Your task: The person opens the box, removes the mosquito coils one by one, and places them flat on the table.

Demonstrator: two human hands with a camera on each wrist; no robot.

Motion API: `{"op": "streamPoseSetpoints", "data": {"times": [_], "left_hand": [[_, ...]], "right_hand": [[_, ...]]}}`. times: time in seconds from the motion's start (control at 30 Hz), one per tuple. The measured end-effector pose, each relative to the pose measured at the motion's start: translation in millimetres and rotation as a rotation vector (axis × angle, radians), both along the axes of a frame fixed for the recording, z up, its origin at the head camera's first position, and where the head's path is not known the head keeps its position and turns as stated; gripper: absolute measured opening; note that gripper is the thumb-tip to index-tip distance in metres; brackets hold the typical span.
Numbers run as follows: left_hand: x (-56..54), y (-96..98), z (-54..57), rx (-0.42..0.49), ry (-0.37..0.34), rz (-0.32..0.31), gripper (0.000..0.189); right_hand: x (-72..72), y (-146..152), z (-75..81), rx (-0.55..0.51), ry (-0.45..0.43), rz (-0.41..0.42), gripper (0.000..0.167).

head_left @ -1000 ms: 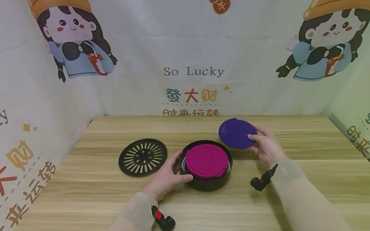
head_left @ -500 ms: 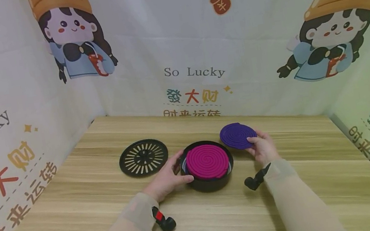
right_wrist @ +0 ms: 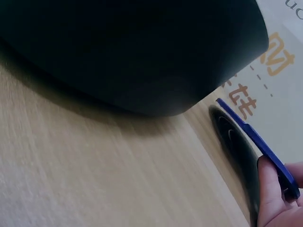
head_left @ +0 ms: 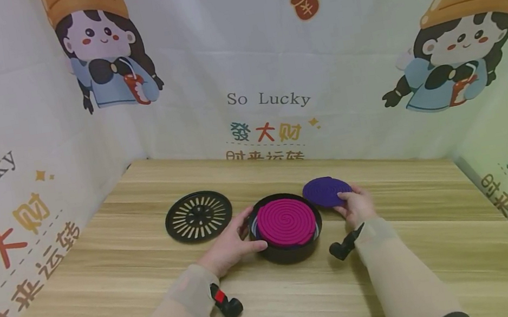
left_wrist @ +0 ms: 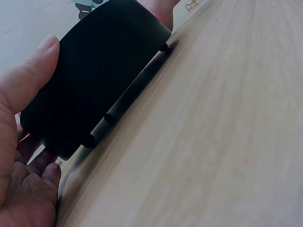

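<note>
A round black mosquito coil holder (head_left: 290, 254) stands on the table with a pink spiral coil (head_left: 286, 221) in its top. Something pale shows at the inner edge beneath that coil. My left hand (head_left: 230, 245) grips the holder's left side, thumb at the front and fingers behind; the left wrist view shows its dark wall (left_wrist: 99, 66) and small feet. To the right, my right hand (head_left: 358, 206) pinches a purple spiral coil (head_left: 325, 191) by its near right edge. In the right wrist view this coil (right_wrist: 258, 142) is tilted just above the table, over its shadow.
A black round lid with radial slots (head_left: 198, 216) lies flat on the table, left of the holder. Wood-grain tabletop (head_left: 296, 305) extends in front. Printed white cloth (head_left: 264, 58) hangs behind and along both sides.
My right hand has lowered the purple coil toward the table and moved slightly nearer the holder, with the coil turning flatter. The left hand keeps its grip on the holder.
</note>
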State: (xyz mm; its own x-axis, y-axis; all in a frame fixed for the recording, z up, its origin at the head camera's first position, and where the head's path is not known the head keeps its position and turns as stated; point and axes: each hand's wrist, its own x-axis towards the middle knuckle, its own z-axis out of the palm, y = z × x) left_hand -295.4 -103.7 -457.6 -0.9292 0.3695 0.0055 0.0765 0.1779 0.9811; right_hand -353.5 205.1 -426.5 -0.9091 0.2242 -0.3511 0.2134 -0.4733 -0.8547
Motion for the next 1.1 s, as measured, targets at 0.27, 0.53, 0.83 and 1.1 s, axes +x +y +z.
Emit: {"op": "streamPoseSetpoints", "data": {"times": [0.27,0.53,0.83,1.1], "left_hand": [[0.4,0.7,2.0,-0.006,0.005,-0.001,0.096],[0.4,0.6,3.3,0.003,-0.004,0.002,0.096],[1.9,0.6,3.2,0.004,-0.007,0.005,0.097],[-1.4,1.3,-0.6,0.011,-0.010,0.000,0.096]], "right_hand": [[-2.0,-1,-0.5,0.002,-0.022,0.002,0.068],[1.8,-3,6.1,0.054,-0.060,0.028,0.074],[-0.1,-4,6.4,0.088,-0.068,0.004,0.072],[-15.8,4,-16.3,0.226,-0.003,0.022,0.071]]}}
